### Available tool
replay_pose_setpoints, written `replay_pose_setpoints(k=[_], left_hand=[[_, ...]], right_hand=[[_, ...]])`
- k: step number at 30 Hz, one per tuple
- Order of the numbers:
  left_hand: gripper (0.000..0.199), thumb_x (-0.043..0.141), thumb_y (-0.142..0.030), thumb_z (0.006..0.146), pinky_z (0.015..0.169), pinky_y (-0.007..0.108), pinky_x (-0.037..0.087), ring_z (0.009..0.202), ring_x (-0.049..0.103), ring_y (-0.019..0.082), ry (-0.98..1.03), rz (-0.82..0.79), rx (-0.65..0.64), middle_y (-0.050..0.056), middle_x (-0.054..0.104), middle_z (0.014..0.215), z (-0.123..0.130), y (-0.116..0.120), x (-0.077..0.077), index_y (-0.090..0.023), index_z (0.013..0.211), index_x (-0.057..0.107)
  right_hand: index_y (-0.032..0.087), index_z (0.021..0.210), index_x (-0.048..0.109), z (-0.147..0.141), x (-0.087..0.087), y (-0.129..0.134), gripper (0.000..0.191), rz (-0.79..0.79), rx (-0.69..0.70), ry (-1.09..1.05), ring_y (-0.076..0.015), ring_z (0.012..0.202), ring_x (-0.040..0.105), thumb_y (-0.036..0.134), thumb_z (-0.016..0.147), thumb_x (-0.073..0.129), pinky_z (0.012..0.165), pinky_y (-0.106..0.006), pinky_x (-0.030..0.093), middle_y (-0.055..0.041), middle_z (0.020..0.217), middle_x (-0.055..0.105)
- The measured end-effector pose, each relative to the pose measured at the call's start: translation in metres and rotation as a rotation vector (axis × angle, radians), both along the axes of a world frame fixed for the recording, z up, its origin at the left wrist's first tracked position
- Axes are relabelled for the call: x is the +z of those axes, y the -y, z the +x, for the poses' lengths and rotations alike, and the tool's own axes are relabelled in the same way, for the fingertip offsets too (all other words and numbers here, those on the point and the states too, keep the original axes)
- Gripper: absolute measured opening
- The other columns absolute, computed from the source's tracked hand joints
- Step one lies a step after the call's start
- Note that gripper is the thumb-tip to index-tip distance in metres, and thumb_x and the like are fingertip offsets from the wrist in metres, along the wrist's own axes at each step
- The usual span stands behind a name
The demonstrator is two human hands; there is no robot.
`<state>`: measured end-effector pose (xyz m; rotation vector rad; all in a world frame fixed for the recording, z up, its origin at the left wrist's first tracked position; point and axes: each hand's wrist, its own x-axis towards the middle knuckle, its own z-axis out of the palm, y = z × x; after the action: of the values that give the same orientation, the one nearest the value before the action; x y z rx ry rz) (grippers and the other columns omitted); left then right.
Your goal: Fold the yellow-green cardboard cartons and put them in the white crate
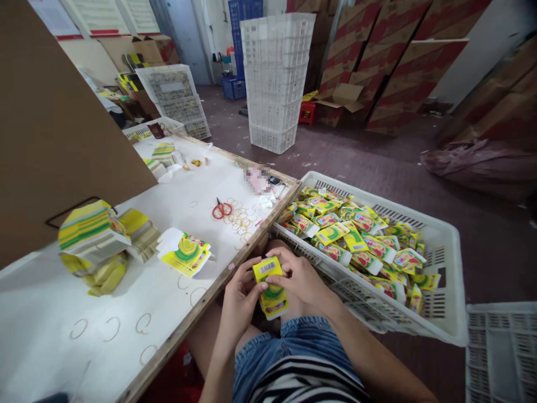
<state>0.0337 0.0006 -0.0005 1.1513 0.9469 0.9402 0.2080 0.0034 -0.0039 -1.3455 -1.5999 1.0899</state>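
A small yellow box [272, 305] with a barcode and green swirl is held upright over the lap. My left hand [242, 291] grips its left side, thumb on the front. My right hand [298, 277] grips the right side and top, its thumb across the front. To the left, a flattened yellow carton [187, 253] lies on the white table [168, 308]. Stacks of flat cartons [94, 232] sit further left. On the right, a white crate [448, 268] holds many small yellow boxes [331, 234].
Red-handled scissors [221, 210] and scattered rubber bands [241, 219] lie on the table. A large brown cardboard panel [71, 123] rises at the left. Stacked white crates [277, 78] stand beyond the table, with piled cartons [390, 61] behind. Another crate [501, 347] is at the lower right.
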Motion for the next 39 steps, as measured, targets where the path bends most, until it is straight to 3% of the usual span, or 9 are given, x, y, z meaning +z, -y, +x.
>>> replay_pose_setpoints(k=[6, 11, 13, 16, 18, 22, 26, 32, 39], left_hand=[[0.047, 0.073, -0.026, 0.075, 0.078, 0.032, 0.056, 0.094, 0.071, 0.025, 0.018, -0.023, -0.002, 0.011, 0.074, 0.105, 0.002, 0.002, 0.004, -0.018, 0.118, 0.055], [0.036, 0.066, -0.032, 0.081, 0.09, 0.037, 0.054, 0.107, 0.067, 0.027, -0.01, 0.049, 0.054, 0.013, 0.072, 0.113, 0.018, 0.004, 0.001, -0.016, 0.114, 0.061], [0.037, 0.058, -0.035, 0.086, 0.098, 0.039, 0.049, 0.116, 0.062, 0.027, -0.06, 0.137, 0.117, 0.015, 0.067, 0.123, 0.018, 0.001, 0.0, -0.016, 0.118, 0.06], [0.043, 0.054, -0.035, 0.089, 0.11, 0.042, 0.037, 0.129, 0.051, 0.025, -0.251, 0.351, 0.315, 0.014, 0.057, 0.137, 0.0, -0.01, -0.001, -0.018, 0.129, 0.053], [0.046, 0.057, -0.034, 0.087, 0.114, 0.044, 0.031, 0.134, 0.046, 0.026, -0.504, 0.491, 0.529, 0.015, 0.054, 0.139, -0.022, -0.02, -0.003, -0.018, 0.13, 0.053], [0.046, 0.056, -0.034, 0.087, 0.117, 0.055, 0.012, 0.139, 0.037, 0.033, -0.861, 0.514, 0.782, 0.022, 0.052, 0.139, -0.061, -0.035, -0.016, -0.012, 0.128, 0.054], [0.051, 0.055, -0.033, 0.087, 0.117, 0.055, 0.01, 0.135, 0.043, 0.033, -0.969, 0.434, 0.69, 0.022, 0.056, 0.136, -0.071, -0.036, -0.029, -0.01, 0.132, 0.049], [0.045, 0.058, -0.037, 0.085, 0.116, 0.059, 0.009, 0.124, 0.055, 0.032, -0.84, 0.434, 0.695, 0.015, 0.063, 0.13, -0.076, -0.032, -0.029, -0.021, 0.127, 0.054], [0.046, 0.062, -0.038, 0.084, 0.117, 0.049, 0.019, 0.129, 0.05, 0.029, -0.631, 0.521, 0.841, 0.014, 0.059, 0.133, -0.072, -0.022, -0.003, -0.019, 0.125, 0.058]], right_hand=[[0.021, 0.102, 0.07, 0.003, -0.006, -0.003, 0.024, 0.145, -0.068, -0.189, -0.0159, 0.073, 0.061, 0.039, 0.088, 0.06, 0.062, -0.026, 0.046, -0.0042, 0.09, 0.069], [0.021, 0.091, 0.07, -0.004, -0.005, 0.003, 0.017, 0.182, -0.102, -0.299, -0.0189, 0.08, 0.066, 0.035, 0.087, 0.062, 0.07, -0.03, 0.052, -0.0049, 0.086, 0.071], [0.021, 0.085, 0.071, 0.01, 0.002, 0.006, 0.015, 0.344, -0.285, -0.138, -0.0202, 0.081, 0.065, 0.031, 0.088, 0.06, 0.073, -0.033, 0.052, -0.0055, 0.085, 0.069], [0.021, 0.083, 0.072, 0.046, 0.015, 0.007, 0.015, 0.648, -0.786, 0.219, -0.0254, 0.095, 0.059, 0.028, 0.088, 0.06, 0.085, -0.043, 0.048, -0.0089, 0.093, 0.063], [0.02, 0.094, 0.072, 0.065, 0.019, 0.005, 0.016, 0.718, -0.916, 0.395, -0.0294, 0.104, 0.056, 0.03, 0.084, 0.064, 0.094, -0.05, 0.043, -0.0117, 0.103, 0.06], [0.021, 0.097, 0.07, 0.045, 0.006, -0.01, 0.016, 0.67, -0.73, 0.323, -0.0271, 0.101, 0.057, 0.029, 0.086, 0.06, 0.094, -0.049, 0.044, -0.01, 0.101, 0.062], [0.021, 0.091, 0.069, -0.039, -0.013, -0.045, 0.011, 0.492, -0.4, 0.116, -0.0233, 0.096, 0.059, 0.023, 0.087, 0.059, 0.089, -0.039, 0.048, -0.008, 0.096, 0.065], [0.016, 0.106, 0.065, -0.15, -0.018, -0.097, 0.028, 0.227, -0.071, 0.162, -0.0274, 0.101, 0.058, 0.023, 0.079, 0.071, 0.091, -0.042, 0.047, -0.0122, 0.104, 0.066], [0.021, 0.091, 0.06, -0.143, -0.008, -0.089, 0.008, 0.167, -0.168, -0.113, -0.0188, 0.084, 0.059, 0.019, 0.083, 0.063, 0.081, -0.033, 0.049, -0.0036, 0.091, 0.066]])
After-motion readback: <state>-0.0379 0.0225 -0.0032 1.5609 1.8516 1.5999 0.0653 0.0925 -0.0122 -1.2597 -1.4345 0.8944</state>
